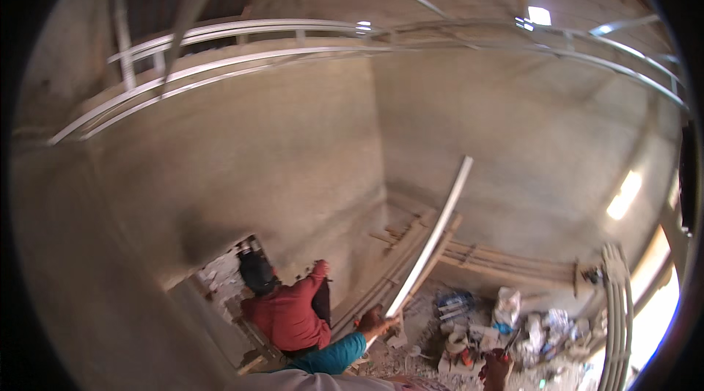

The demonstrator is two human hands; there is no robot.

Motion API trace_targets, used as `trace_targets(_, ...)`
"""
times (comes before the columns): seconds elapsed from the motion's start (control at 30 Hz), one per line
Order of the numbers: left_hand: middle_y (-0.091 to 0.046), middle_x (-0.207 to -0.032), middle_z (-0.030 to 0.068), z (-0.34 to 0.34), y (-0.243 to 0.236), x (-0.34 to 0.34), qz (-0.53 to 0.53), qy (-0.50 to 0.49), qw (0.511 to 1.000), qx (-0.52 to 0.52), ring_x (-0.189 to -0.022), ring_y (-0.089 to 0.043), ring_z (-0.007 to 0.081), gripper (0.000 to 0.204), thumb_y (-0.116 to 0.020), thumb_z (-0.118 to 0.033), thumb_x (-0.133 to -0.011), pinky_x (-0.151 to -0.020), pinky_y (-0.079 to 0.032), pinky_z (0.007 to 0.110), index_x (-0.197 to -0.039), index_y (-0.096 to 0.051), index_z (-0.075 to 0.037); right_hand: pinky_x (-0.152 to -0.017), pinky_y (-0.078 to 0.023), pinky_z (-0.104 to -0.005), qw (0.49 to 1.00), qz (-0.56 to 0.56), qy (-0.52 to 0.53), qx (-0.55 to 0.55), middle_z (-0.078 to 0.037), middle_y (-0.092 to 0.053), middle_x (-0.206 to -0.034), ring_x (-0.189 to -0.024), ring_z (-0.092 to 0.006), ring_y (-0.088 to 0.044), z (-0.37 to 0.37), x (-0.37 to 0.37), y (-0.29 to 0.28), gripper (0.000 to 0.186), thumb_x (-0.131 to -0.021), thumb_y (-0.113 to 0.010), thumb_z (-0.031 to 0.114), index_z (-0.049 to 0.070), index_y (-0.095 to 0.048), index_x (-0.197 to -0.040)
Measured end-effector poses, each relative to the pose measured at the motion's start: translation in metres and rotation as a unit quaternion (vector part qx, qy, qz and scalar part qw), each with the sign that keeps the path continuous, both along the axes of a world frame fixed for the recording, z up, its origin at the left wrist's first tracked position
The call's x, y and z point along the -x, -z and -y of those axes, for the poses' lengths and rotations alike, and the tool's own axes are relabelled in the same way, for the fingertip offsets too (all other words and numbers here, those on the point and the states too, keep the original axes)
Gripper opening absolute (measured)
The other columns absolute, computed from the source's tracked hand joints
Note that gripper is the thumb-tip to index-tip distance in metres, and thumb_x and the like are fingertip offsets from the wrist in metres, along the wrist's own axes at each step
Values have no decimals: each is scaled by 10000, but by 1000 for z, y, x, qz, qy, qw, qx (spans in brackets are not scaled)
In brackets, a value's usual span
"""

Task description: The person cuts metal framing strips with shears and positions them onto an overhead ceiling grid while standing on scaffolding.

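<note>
My left hand [375, 323], below a teal sleeve, grips a long white metal channel [429, 237] that slants up to the right. My right hand [496, 367] is low at the right, closed around a red-handled tool [495, 354], probably snips, partly hidden by the fingers. To the left of my arm, a co-worker [290, 310] in a red top and dark cap crouches facing a rough opening [220, 273] in the plastered wall, one hand raised toward the wall.
Metal ceiling framing [242, 61] runs overhead. Long poles or planks [506, 266] lie along the far wall. Bags and debris [543, 336] cover the floor at lower right. A bundle of upright lengths [616, 318] leans beside a bright doorway [656, 310].
</note>
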State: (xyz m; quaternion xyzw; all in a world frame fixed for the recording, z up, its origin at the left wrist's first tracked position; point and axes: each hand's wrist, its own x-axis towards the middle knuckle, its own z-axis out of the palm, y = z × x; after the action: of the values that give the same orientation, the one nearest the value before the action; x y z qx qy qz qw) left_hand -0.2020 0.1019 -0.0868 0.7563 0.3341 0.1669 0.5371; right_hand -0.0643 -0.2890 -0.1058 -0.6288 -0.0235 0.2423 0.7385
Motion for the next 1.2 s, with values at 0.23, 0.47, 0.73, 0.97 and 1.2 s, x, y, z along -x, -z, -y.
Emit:
trace_targets(0.23,-622,-730,19,20,10,95,79,67,990,91,-553,-528,109,466,-841,-394,-865,-517,-421,293,-1107,-667,-35,-423,-374,-253,929,346,-119,-50,-2,-574,-781,-536,-69,-467,-86,-34,-17,200,-1007,-628,121,56,-669,-1192)
trace_targets(0.47,-650,-763,30,15,67,172,-20,70,996,56,-593,-571,105,445,-800,-289,-865,-538,-467,307,-1213,-674,-42,-529,-431,-244,961,36,-210,-176,0,-548,-744,-601,-81,-470,-178,-22,-103,519,-959,-647,43,-16,-507,-1455)
trace_targets(0.73,-270,-1614,104,15,124,227,-296,39,954,26,-1065,-619,260,893,-730,-308,-926,-682,-618,405,-1626,-183,-213,-562,-436,-276,911,65,-311,-262,20,-513,-782,-653,-95,-476,-266,-10,-140,185,-965,-636,7,123,-572,-1094)
trace_targets(0.97,-402,-1389,96,21,103,237,-262,-178,944,-96,-934,-612,217,825,-746,-318,-926,-646,-589,376,-1565,-257,-136,-566,-443,-288,834,156,-405,-340,7,-621,-660,-637,-102,-576,-287,104,-206,209,-916,-720,77,45,-653,-721)
trace_targets(1.2,-535,-1165,87,32,47,269,-29,-476,782,-402,-804,-605,174,770,-762,-328,-926,-609,-560,348,-1505,-332,-58,-670,-538,-319,609,411,-525,-430,-74,-660,-951,-744,-193,-645,-321,218,-306,473,-933,-758,205,17,-551,-1315)
